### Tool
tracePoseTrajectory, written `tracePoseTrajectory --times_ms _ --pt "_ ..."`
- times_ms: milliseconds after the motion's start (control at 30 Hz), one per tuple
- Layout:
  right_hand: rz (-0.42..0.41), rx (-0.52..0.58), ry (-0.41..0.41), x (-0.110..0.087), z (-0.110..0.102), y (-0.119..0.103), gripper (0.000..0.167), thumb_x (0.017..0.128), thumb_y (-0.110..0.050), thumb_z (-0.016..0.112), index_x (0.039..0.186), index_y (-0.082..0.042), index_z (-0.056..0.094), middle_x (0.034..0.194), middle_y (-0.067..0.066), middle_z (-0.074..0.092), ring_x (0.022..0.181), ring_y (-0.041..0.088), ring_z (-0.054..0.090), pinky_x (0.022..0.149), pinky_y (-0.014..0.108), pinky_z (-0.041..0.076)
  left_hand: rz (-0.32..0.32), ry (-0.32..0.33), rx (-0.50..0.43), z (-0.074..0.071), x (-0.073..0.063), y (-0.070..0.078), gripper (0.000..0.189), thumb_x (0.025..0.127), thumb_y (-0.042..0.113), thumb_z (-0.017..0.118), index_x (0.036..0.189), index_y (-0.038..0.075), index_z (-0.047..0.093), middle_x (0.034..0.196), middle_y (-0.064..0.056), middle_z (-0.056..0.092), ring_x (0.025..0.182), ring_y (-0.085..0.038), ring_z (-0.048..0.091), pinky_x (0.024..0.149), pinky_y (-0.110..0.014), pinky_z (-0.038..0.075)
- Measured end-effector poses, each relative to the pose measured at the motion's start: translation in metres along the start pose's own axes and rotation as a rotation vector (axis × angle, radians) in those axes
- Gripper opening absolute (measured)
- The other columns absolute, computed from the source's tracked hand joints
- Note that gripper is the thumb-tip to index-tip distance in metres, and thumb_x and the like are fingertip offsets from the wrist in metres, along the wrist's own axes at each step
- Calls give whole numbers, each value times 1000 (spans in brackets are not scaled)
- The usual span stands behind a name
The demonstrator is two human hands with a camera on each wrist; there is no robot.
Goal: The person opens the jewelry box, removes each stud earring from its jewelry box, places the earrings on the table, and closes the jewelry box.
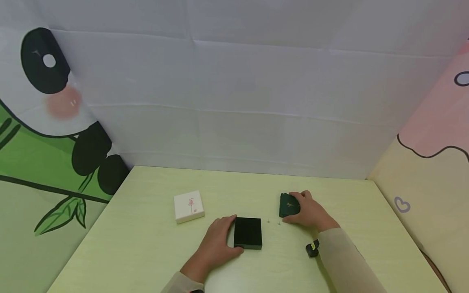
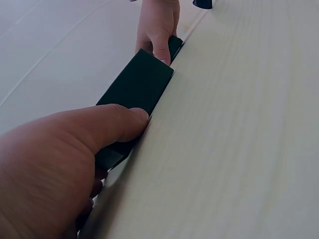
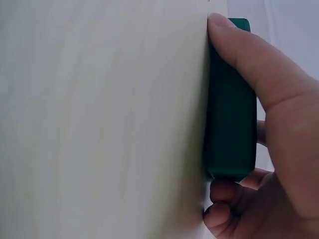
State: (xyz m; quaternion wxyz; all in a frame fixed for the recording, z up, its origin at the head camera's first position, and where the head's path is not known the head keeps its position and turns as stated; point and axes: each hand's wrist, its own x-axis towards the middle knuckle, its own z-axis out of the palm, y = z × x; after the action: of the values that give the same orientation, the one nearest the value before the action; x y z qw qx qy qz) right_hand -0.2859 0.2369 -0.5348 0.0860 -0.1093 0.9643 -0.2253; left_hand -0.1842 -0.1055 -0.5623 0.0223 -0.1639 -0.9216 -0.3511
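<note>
- Nearest, I see the left hand [image 1: 219,239] pinching a square, black-topped, dark-green box [image 1: 248,233], midway between the pale wood-grain table's [image 1: 128,236] side edges.
- Right of it lie two tiny pieces [image 1: 268,221], too small to identify.
- Toward the far-left corner: a white square box [image 1: 183,205].
- Toward the far-right corner, the right hand [image 1: 311,212] pinches a gold-marked, dark-green block [image 1: 288,205].

smooth, matt green box [image 3: 232,124]; wood-grained table [image 1: 128,244]

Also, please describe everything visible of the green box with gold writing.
The green box is dark, squarish and fairly flat, perhaps card; its gold writing is too small to read. It appears to rest on the table, right of the black-topped box. The right hand grips its near and far sides.
</note>
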Motion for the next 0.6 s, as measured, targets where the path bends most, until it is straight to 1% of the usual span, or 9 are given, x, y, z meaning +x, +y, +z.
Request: tracePoseTrajectory --times_ms 167,267,300,400,500,600 --pt "-3 3 7 -1 -2 -1 108 72 -64 86 157 -15 41 141 22 39 105 34 60 89 56 51 1 3 -3 0 0 0 95 72 37 88 153 12 45 145 -1 54 131 -23 47 111 -48 38" --pt "6 15 27 -3 -2 -3 109 70 -65 87 156 -16 42 139 21 40 105 35 60 91 56 51 7 3 1 0 1 -1 95 72 36 88 153 11 45 144 -1 54 131 -24 47 111 -49 38" --pt "3 28 36 -4 -2 -3 109 70 -66 87 156 -16 42 139 21 40 106 36 60 91 57 51 9 5 0 0 1 -1 95 72 36 88 153 11 45 144 -2 55 131 -24 47 111 -49 38" --pt "9 77 61 -7 0 -6 108 70 -66 86 157 -20 41 140 19 40 110 37 59 93 58 50 15 12 5 0 1 -1 94 72 35 89 152 10 46 143 -2 55 130 -24 48 110 -49 39" --pt "7 125 86 -11 2 -10 106 72 -67 85 157 -22 40 143 18 39 113 38 58 93 58 49 17 14 2 0 1 -2 94 72 35 89 152 10 46 143 -2 55 130 -24 48 110 -49 39" --pt "21 160 113 -16 4 -16 105 71 -65 86 157 -25 40 144 15 38 115 39 57 94 58 49 19 6 3 0 1 -1 94 73 35 88 152 9 46 144 -2 55 130 -24 48 111 -49 39"
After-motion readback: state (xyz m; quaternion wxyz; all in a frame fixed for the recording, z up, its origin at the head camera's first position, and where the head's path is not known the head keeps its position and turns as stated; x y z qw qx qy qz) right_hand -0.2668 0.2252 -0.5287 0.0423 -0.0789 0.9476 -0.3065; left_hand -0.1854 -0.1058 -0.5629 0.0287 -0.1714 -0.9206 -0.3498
